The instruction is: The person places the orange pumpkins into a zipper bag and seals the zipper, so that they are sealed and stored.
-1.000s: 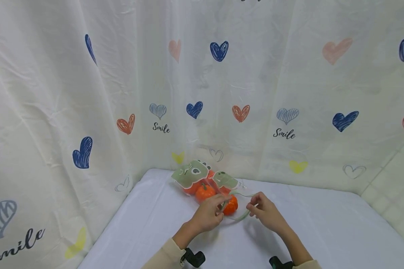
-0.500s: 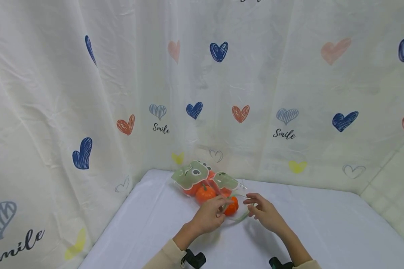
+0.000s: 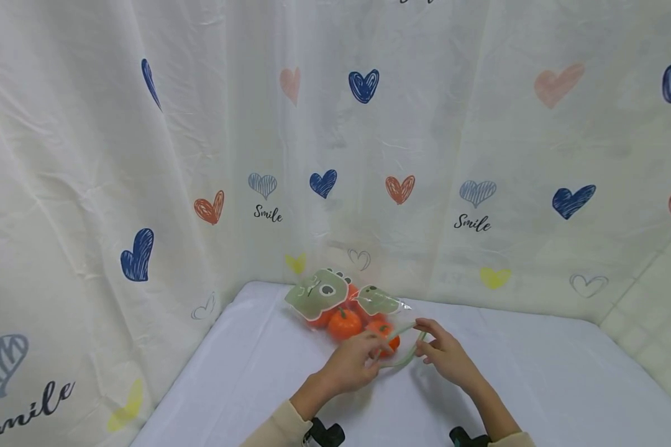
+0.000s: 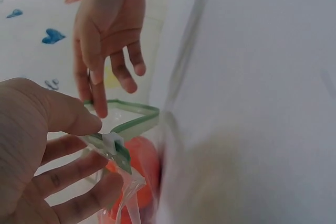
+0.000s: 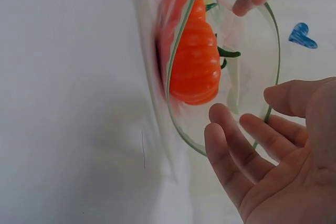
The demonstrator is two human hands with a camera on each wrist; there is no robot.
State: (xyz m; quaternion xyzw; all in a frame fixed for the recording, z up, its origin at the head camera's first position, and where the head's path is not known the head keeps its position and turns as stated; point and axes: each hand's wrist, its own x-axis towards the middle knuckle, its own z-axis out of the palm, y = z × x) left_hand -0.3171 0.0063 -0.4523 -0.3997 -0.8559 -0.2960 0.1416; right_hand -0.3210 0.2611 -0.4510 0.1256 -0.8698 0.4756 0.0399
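A clear zip bag (image 3: 317,293) with a green dinosaur-face print lies on the table, its green-edged mouth spread wide toward me. Inside are several small orange pumpkins (image 3: 344,324) with green stems; in the right wrist view ribbed pumpkins (image 5: 195,66) show through the mouth. My left hand (image 3: 351,363) pinches the left side of the rim, beside a white slider (image 4: 112,143). On the opposite side, my right hand (image 3: 447,355) holds the rim (image 5: 278,51) between thumb and fingers, the other fingers (image 5: 227,156) spread below.
A white cloth covers the table (image 3: 537,372). Behind it hangs a pale curtain (image 3: 425,124) printed with hearts and the word Smile. Black wrist cameras (image 3: 325,433) sit at both wrists.
The bag and its pumpkins have shifted slightly right. My left hand has moved a little right too, and my right fingers have come onto the rim.
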